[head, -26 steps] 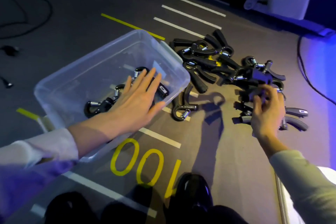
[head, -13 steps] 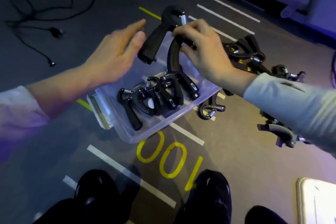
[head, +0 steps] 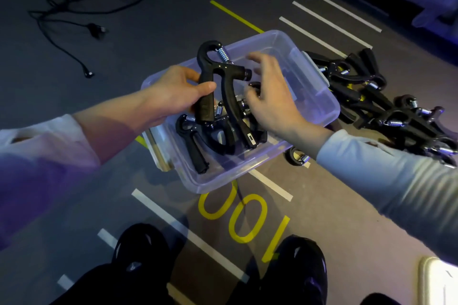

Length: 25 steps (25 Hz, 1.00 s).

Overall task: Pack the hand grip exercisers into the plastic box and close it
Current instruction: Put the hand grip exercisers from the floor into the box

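A clear plastic box (head: 319,109) stands open on the floor with several black hand grip exercisers (head: 195,141) lying in it. My left hand (head: 171,91) grips one handle of another black exerciser (head: 223,86) and holds it above the box, spring end up. My right hand (head: 270,96) hovers over the box just right of that exerciser, fingers spread and holding nothing. A pile of more exercisers (head: 376,106) lies on the floor to the right of the box, and one more (head: 297,156) sits by the box's near right side.
A black cable (head: 74,17) lies on the floor at the far left. White and yellow lines and a yellow "100" (head: 243,220) mark the floor. My dark shoes (head: 292,272) are at the bottom edge. A pale object (head: 438,282) shows at the bottom right corner.
The exerciser passed from my right hand to my left hand, which now grips its handle. My right hand let go and drew back slightly to the right over the box.
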Each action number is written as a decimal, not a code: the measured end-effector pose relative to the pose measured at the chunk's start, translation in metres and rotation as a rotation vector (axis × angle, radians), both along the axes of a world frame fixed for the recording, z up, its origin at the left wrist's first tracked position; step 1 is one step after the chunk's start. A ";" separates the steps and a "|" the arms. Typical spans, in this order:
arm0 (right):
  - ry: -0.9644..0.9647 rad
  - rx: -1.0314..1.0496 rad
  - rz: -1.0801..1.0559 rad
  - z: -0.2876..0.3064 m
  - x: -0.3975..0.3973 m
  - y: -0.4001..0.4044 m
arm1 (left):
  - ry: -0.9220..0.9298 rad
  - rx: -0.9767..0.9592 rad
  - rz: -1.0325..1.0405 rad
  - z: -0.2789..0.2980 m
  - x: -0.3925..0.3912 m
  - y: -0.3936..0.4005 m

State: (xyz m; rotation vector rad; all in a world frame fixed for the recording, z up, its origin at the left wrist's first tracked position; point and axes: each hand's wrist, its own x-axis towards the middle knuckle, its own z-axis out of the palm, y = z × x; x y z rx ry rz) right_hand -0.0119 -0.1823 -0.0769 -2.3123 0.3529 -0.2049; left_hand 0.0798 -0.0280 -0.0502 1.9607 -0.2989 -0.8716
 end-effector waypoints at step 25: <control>0.609 -0.348 -0.061 -0.038 0.012 0.009 | -0.429 0.172 -0.117 -0.012 0.001 0.008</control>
